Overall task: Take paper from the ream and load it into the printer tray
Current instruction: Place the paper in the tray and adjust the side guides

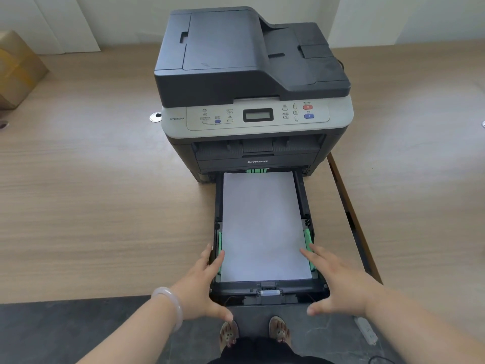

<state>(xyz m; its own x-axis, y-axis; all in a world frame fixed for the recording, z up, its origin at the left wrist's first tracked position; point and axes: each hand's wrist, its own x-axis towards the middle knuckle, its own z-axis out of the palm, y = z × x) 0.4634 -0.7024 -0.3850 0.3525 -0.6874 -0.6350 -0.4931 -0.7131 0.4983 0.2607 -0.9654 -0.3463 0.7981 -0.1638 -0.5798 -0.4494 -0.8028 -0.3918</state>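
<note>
A dark grey printer (252,82) stands on a wooden desk. Its black paper tray (267,291) is pulled out toward me, past the desk's front edge. A stack of white paper (262,227) lies flat in the tray between green side guides (307,240). My left hand (202,287) rests against the tray's left front corner, fingers spread, fingertips at the paper's left edge. My right hand (338,282) mirrors it at the right front corner, fingers apart and touching the paper's right edge. Neither hand grips anything. No ream is in view.
The wooden desk (91,206) stretches left and right of the printer. A cardboard box (18,69) sits at the far left. A cable grommet (156,117) lies left of the printer. A white power strip (367,329) lies on the dark floor below.
</note>
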